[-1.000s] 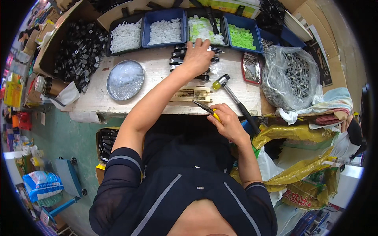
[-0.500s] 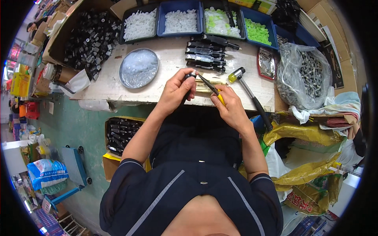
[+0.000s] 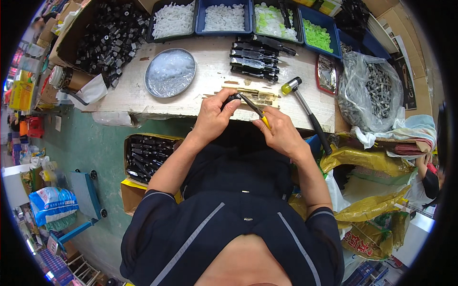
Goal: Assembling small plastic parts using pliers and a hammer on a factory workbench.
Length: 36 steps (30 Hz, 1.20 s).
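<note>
My left hand (image 3: 213,114) is closed around a small black part (image 3: 231,100) at the front edge of the bench. My right hand (image 3: 280,131) grips the yellow handle of a slim tool (image 3: 250,103) with a dark shaft; its exact kind is unclear. The shaft's tip meets the black part or lies right beside it. Just beyond the hands, a yellowish slotted fixture (image 3: 260,97) lies on the bench. Farther back is a row of long black assemblies (image 3: 254,62). To the right of the fixture rests a mallet (image 3: 305,107) with a black grip.
Bins of white pieces (image 3: 224,19) and green pieces (image 3: 316,36) line the back. A round plastic-covered tray (image 3: 170,72) sits left, near a box of black parts (image 3: 112,40). A clear bag of metal pieces (image 3: 374,90) stands right. Below left is a box of black assemblies (image 3: 149,157).
Both hands have drawn slightly toward me, uncovering more of the fixture. The black part has turned in my left hand, and its light tip no longer shows. The camera view has shifted slightly.
</note>
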{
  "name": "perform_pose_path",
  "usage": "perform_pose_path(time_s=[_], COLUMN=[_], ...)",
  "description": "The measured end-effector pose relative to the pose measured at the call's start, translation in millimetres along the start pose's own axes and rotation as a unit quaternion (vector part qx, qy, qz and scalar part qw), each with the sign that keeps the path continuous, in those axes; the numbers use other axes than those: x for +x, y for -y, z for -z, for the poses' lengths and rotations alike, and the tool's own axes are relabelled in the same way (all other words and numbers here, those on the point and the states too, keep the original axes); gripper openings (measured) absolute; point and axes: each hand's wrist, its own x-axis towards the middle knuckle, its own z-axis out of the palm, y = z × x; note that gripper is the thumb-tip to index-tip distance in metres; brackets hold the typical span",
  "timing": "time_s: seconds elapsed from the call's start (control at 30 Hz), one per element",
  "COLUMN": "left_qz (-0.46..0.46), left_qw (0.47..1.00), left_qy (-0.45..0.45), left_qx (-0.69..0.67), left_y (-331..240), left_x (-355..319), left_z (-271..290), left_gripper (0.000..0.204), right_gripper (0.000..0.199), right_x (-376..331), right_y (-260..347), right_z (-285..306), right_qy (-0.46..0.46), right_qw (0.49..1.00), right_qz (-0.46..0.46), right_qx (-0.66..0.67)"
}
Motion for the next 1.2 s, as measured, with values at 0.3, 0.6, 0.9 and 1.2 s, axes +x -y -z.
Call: perform_pose_path(time_s=[0.3,0.6,0.9,1.2], left_qz=[0.256,0.129,0.239,0.079], left_qw=[0.7,0.959,0.752,0.981], left_qy=[0.274,0.068,0.044,0.153], left_qx=[-0.608,0.243,0.613,-0.084], left_y=[28.9,91.3,218.6,4.9], left_x=[-25.4,-113.8,-211.2,18.4], left_z=[26.8,52.4,107.0,75.0], left_gripper=[0.021,0.021,0.022,0.019], right_gripper=[0.019,0.024,0.027,0.026], right_x=[-6.6,-17.1,-10.5,-9.8], right_y=[10.9,-6.8,-8.6,-22.9], right_z=[3.8,-40.6,-42.6,-34.3], right_qy=[0.104,0.137,0.194,0.199], right_qw=[0.987,0.982,0.972,0.975], right_qz=[0.1,0.101,0.083,0.066], right_qx=[-0.067,-0.087,-0.1,-0.078])
